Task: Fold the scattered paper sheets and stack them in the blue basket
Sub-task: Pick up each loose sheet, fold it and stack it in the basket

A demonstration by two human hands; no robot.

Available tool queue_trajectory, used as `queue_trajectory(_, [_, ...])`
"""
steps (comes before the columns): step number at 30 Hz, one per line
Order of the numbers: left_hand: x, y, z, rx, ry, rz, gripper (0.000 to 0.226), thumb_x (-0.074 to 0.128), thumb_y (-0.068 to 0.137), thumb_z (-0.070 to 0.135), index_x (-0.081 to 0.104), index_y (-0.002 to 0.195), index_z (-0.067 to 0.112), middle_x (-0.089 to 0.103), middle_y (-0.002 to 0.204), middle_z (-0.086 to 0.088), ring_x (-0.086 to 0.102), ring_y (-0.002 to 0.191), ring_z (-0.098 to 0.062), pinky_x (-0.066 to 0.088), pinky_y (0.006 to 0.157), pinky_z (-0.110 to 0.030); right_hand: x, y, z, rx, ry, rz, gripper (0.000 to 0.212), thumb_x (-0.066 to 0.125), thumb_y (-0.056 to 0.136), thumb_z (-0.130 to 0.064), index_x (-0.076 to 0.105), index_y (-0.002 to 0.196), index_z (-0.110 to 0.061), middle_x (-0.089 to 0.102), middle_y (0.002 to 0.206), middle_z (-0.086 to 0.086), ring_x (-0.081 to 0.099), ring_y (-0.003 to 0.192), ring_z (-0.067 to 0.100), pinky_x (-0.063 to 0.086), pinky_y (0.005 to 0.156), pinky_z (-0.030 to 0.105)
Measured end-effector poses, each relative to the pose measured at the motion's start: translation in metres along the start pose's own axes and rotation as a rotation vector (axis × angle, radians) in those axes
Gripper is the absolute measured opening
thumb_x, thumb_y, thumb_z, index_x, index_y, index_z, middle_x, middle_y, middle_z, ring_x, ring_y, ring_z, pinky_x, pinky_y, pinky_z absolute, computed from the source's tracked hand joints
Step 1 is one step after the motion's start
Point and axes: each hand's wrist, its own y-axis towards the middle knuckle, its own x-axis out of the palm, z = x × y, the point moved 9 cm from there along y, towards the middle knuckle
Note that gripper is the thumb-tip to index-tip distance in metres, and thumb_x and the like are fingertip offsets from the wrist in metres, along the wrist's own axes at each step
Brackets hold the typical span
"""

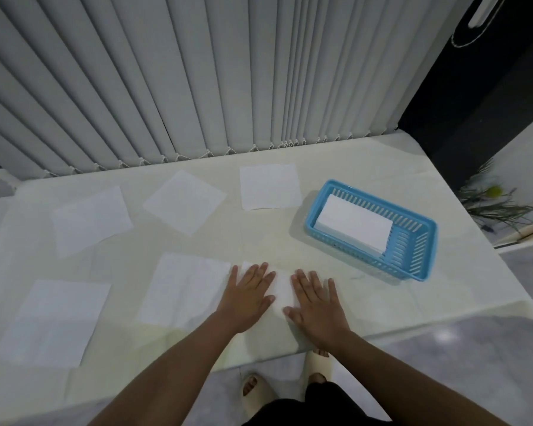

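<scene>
My left hand and my right hand lie flat, fingers spread, on a folded white sheet near the table's front edge. Only the strip between the hands shows. The blue basket sits to the right, holding a stack of folded white sheets at its far end. Several unfolded white sheets lie scattered: one just left of my left hand, one at the near left, and three along the back.
The cream table ends just right of the basket and just below my hands. Grey vertical blinds hang behind its back edge. A plant stands at the right. My sandalled feet show on the floor below.
</scene>
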Motion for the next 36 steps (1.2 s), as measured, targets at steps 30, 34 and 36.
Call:
queue_trajectory(30, [-0.098,-0.01,-0.013,-0.417,-1.531,0.359,0.03,0.066,0.084,0.007,0.06,0.113,0.008,0.07,0.106,-0.007,0.068,0.095,-0.024,0.058,0.085,-0.036,-0.069,-0.019,-0.012,0.455,1.752,-0.045,0.03,0.063,0.086,-0.048,0.061,0.098,-0.021,0.066,0.101,0.0,0.062,0.093,0.02,0.05,0.081,0.032])
queue_trajectory(34, [-0.103,-0.012,-0.002,-0.434,-1.636,0.423,0.025,0.063,0.087,0.012,0.06,0.112,0.012,0.07,0.105,-0.004,0.069,0.093,-0.021,0.057,0.076,-0.027,-0.105,-0.012,0.008,0.41,1.771,0.254,0.013,0.06,0.091,-0.018,0.063,0.103,-0.016,0.068,0.097,0.001,0.062,0.086,0.018,0.051,0.073,0.029])
queue_trajectory(36, [-0.107,-0.01,-0.002,-0.471,-1.701,0.451,0.015,0.061,0.09,0.016,0.065,0.104,0.014,0.072,0.099,-0.003,0.071,0.087,-0.021,0.056,0.071,-0.025,-0.123,-0.012,0.019,0.369,1.65,0.348,0.007,0.06,0.091,-0.018,0.066,0.093,-0.019,0.069,0.096,0.002,0.062,0.083,0.017,0.05,0.074,0.031])
